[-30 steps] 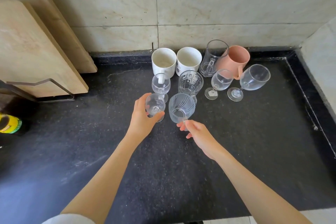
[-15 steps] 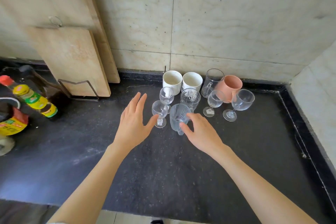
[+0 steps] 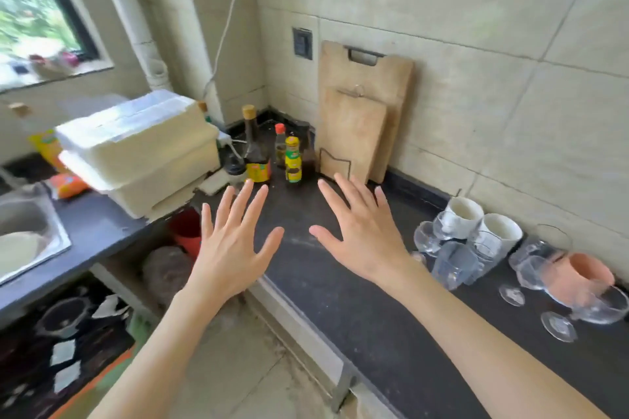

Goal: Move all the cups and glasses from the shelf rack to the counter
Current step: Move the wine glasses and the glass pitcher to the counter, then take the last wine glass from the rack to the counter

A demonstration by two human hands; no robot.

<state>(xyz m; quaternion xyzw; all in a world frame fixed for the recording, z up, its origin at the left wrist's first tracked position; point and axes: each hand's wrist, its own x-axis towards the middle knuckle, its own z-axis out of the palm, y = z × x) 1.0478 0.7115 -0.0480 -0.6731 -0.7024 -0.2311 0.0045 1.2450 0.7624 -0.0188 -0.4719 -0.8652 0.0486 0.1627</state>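
Observation:
Both of my hands hover empty with fingers spread over the black counter (image 3: pixel 357 309). My left hand (image 3: pixel 231 248) is above the counter's front corner, my right hand (image 3: pixel 360 231) beside it to the right. The cups and glasses stand grouped at the right by the wall: two white mugs (image 3: pixel 464 216), a ribbed tumbler (image 3: pixel 454 264), several clear stemmed glasses (image 3: pixel 599 306) and a pink mug (image 3: pixel 585 274). They are blurred. Neither hand touches them. No shelf rack with cups shows in this view.
Two wooden cutting boards (image 3: pixel 357 133) lean on the wall behind sauce bottles (image 3: pixel 292 160). A white lidded box (image 3: pixel 136 146) sits on the left counter next to a steel sink (image 3: pixel 27 235). A red bucket (image 3: pixel 187 231) and clutter lie under the counter.
Both hands let go of the glasses and pulled away to the left with fingers spread. The view swung left, so the cup group now lies at the right edge.

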